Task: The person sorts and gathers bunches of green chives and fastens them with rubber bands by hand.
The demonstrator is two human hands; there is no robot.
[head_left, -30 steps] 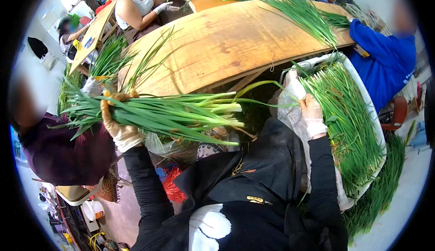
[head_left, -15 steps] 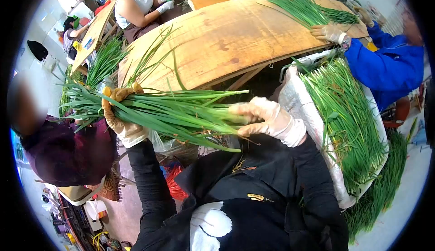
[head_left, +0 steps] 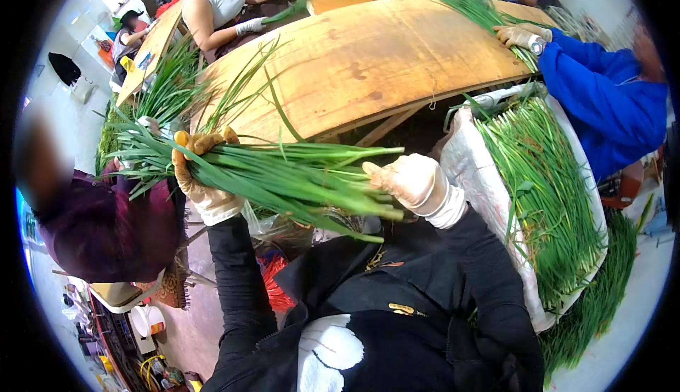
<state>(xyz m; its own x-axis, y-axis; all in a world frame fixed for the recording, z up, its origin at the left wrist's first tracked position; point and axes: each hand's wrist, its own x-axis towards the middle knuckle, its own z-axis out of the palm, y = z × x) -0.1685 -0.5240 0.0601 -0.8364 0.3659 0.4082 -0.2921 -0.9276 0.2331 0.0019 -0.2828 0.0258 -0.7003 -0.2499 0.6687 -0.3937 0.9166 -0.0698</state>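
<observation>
A bunch of long green leafy stalks (head_left: 290, 176) lies sideways in front of my chest. My left hand (head_left: 202, 172), in a stained glove, is wrapped round its leafy part, with the leaf tips spreading out to the left. At the pale stem ends on the right is my right hand (head_left: 414, 185), also gloved, its fingers drawn together against the stems. What its fingertips pinch is too small and blurred to make out.
A wooden table (head_left: 354, 59) stands ahead with more stalks on it. A white-lined crate (head_left: 489, 179) full of stalks (head_left: 545, 194) is at my right. Co-workers sit at left, behind the table, and at right in a blue sleeve (head_left: 602, 101). A white bucket (head_left: 147, 320) stands lower left.
My right hand has closed its fingers at the stem ends. The bunch has shifted slightly right in view. The blue-sleeved co-worker's hands have come together over stalks at the table's edge.
</observation>
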